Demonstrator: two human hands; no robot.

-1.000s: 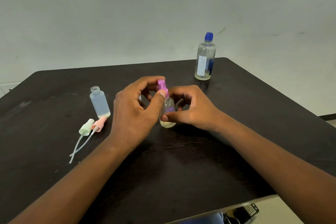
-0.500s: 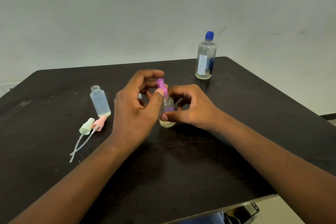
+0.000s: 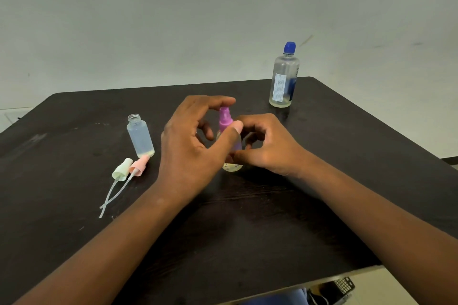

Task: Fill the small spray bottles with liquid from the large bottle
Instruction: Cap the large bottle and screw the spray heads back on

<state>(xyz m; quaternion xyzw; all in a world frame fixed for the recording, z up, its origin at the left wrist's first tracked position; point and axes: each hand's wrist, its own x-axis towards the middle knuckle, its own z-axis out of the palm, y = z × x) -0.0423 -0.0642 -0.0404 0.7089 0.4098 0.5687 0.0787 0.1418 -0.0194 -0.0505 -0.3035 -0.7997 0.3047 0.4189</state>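
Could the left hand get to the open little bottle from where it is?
Probably yes. The uncapped small bottle stands upright just beside the left hand, with bare table between; but that hand is busy on the purple spray top.

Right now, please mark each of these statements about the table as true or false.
1. The large bottle wears a blue cap. True.
2. The open small bottle lies on its side. False: it stands upright, without a top.
3. The left hand touches the purple spray top. True: thumb and fingers curl around it.
4. The right hand holds the large bottle. False: it grips the small bottle under the purple top.
5. The green spray top and pink spray top are screwed on bottles. False: both lie loose on the table.
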